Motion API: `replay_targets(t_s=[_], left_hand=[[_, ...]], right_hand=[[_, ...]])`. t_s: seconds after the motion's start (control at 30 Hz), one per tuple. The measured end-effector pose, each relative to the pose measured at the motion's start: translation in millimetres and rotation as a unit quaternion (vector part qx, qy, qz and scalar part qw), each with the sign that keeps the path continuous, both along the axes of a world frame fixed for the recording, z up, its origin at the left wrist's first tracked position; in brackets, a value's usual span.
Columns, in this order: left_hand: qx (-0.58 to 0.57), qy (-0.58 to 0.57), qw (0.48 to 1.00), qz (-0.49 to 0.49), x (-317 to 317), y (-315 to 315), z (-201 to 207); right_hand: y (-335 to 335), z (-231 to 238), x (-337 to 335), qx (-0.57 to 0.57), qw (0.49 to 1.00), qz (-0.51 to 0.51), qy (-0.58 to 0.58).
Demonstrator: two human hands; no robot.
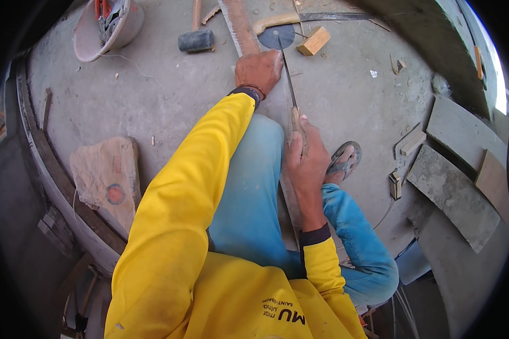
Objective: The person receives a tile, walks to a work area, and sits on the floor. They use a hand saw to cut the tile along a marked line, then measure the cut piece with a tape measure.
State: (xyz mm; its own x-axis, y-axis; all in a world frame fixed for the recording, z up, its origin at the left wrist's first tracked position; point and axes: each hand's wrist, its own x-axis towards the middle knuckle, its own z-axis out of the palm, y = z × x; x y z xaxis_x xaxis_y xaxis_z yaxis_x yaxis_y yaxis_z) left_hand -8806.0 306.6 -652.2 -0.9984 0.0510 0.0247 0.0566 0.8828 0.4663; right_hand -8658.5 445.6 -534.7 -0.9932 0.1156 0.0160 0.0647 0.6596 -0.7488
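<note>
A grey concrete floor [181, 85] spreads beneath everything, with scraps scattered over it. Grey slabs [455, 195], overlapping one another, lie well to the right of the toothed blade [237, 25]. That blade, long and rust-brown with teeth along its left edge, runs from beyond the top of the view down to the left hand. To the left of the blade, and nearer the person, a crumpled brown paper sack [107, 175] lies flat; farther up on that side, a pale bucket [131, 25] leans, holding red-handled items and dark ones. Just right of the blade's upper part, a cutting tool with a curved wooden handle [274, 22] points its dark blade [333, 16] away. Just left of it rests a black-headed mallet [196, 40].

The left grip [258, 72] is clenched over the toothed blade (its fingertips are hidden underneath). The right grip [308, 152], to the right of and below the blade, grasps the wooden handle of a slim file-like tool [290, 85], whose dark shaft slants up past the left grip. The shaft's tip overlaps a black disc [271, 38] right of the blade; beside that disc sits a small wood block [314, 40].
</note>
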Motion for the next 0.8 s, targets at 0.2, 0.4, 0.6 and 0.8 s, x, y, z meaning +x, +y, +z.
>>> replay_targets(t_s=[0.2, 0.4, 0.6, 0.8], left_hand=[[0.001, -0.025, 1.0, -0.018, 0.6, 6.0, -8.3], [0.0, -0.013, 1.0, -0.006, 1.6, -1.3, -4.0], [0.014, 0.004, 1.0, -0.008, -1.2, 7.0, -9.6], [-0.006, 0.004, 1.0, 0.005, 1.7, 1.5, -4.9]], right_hand=[[-13.6, -11.5, -57.3, -0.01, 0.997, -0.017, -0.081], [-2.9, 2.7, 6.0, 0.003, 1.0, -0.003, -0.017], [-11.5, -16.2, -37.3, 0.018, 0.998, -0.011, -0.054], [2.9, 10.1, 8.0, 0.005, 1.0, 0.002, -0.022]])
